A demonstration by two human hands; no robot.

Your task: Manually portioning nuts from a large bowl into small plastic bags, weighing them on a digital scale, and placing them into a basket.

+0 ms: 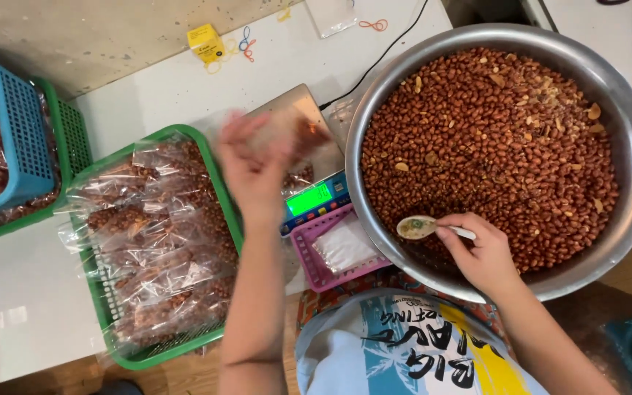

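A large steel bowl [627, 132] full of red-brown peanuts [491, 139] sits at the right. My right hand [480, 252] grips a white spoon [418, 227] over the bowl's near rim. My left hand [254, 164] is raised and blurred above a digital scale [309, 157], holding a clear plastic bag of peanuts [298, 139]. The scale's green display [309, 199] is lit.
A green basket [224, 194] holds several filled clear bags of peanuts. A blue basket [20, 124] inside another green one stands at far left. A small pink basket [309, 260] with empty bags lies below the scale. A yellow box [206, 42] and rubber bands lie on the white table.
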